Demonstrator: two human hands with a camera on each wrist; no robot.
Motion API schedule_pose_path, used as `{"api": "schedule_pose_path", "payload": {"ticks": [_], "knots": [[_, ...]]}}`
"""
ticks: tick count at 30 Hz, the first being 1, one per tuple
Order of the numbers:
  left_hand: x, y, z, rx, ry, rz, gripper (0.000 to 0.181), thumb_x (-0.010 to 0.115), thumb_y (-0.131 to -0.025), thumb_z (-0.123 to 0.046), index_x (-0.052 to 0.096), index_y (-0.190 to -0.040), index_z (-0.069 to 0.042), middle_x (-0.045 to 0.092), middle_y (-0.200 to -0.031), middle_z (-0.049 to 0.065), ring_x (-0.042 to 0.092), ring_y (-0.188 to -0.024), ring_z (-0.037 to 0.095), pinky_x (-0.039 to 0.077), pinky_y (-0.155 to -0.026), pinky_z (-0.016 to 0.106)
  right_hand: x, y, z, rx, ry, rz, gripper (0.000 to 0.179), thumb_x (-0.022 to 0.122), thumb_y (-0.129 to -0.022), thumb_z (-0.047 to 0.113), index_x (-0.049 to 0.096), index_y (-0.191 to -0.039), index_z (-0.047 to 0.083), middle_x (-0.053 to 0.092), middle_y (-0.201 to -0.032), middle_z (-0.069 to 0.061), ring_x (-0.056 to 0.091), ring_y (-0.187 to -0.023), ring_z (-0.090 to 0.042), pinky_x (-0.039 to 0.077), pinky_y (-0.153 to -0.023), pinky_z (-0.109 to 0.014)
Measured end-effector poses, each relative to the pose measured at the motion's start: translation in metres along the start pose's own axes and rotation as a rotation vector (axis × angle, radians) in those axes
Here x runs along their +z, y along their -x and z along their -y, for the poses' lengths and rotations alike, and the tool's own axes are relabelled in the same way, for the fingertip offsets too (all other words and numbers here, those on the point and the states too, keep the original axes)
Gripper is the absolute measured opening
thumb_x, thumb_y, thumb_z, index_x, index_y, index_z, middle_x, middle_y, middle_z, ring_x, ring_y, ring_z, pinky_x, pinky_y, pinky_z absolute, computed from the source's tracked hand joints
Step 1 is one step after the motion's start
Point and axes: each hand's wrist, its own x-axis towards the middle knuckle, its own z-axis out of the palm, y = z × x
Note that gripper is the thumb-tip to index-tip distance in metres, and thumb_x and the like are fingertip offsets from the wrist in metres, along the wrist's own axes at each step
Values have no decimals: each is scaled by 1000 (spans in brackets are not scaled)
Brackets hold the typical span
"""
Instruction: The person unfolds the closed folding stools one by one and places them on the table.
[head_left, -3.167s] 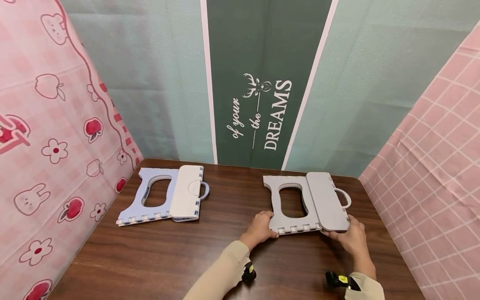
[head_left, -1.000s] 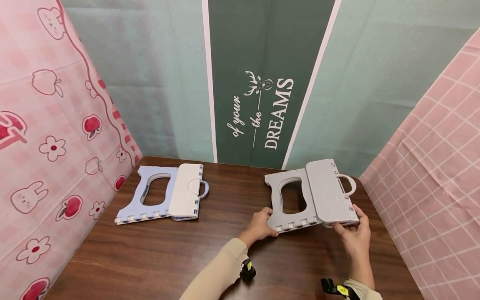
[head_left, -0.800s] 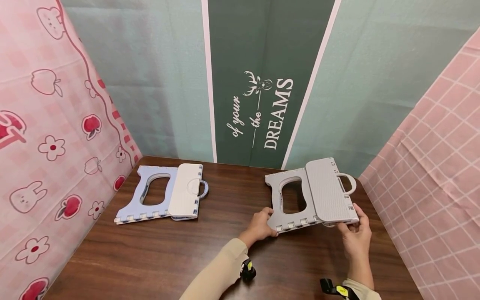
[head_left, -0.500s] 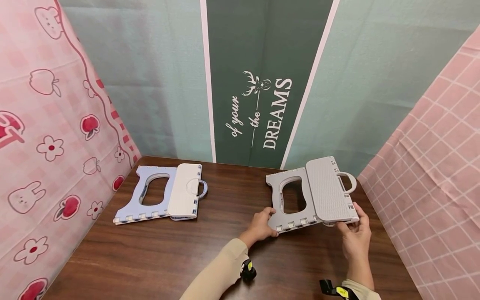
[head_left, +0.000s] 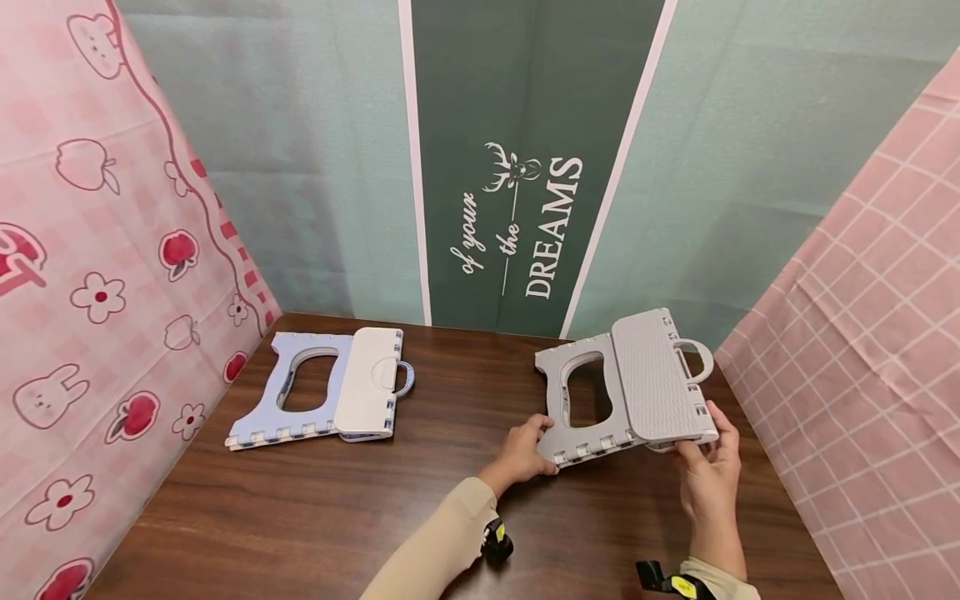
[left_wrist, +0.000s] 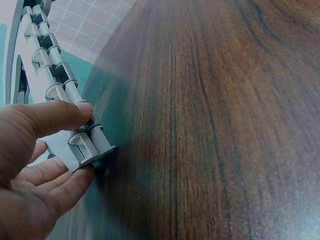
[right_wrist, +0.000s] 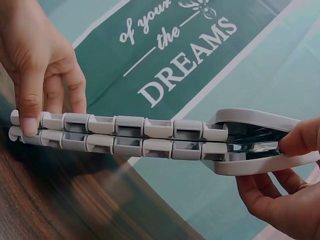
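Stool (head_left: 651, 379), grey, folded: over the right of the worktop (head_left: 420, 525), just beyond the person's left hand (head_left: 522, 452), clamped on its leg corner, and right hand (head_left: 711, 475), clamped on its seat corner, leg-to-seat axis running left to right, seat end tilted up.

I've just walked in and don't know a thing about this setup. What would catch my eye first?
Probably the grey folded stool on the right, held at a tilt between the left hand at its leg end and the right hand near its seat end. Next, the blue-and-white folded stool lying on the left of the brown table, and the sideways white word "DREAMS" on the dark green strip behind.
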Motion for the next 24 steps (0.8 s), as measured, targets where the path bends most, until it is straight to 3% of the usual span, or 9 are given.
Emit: {"api": "schedule_pose_path", "payload": {"ticks": [13, 24], "knots": [[4, -1, 2, -12, 40, 0, 71, 89, -54, -9, 56, -117, -11, 65, -97, 4, 57, -87, 18, 45, -74, 26, 7, 8, 7, -53, 13, 73, 65, 40, -80, -30, 44, -134, 6, 54, -118, -8, 57, -90, -14, 52, -60, -27], [7, -2, 4, -43, 117, 18, 70, 89, -53, -9, 57, -115, -9, 66, -95, 2, 58, -81, 13, 46, -69, 24, 16, 10, 9, -97, 66, 128, 68, 40, -78, -32, 41, -136, 3, 48, -124, -11, 56, -93, -14, 51, -61, -22]]}}
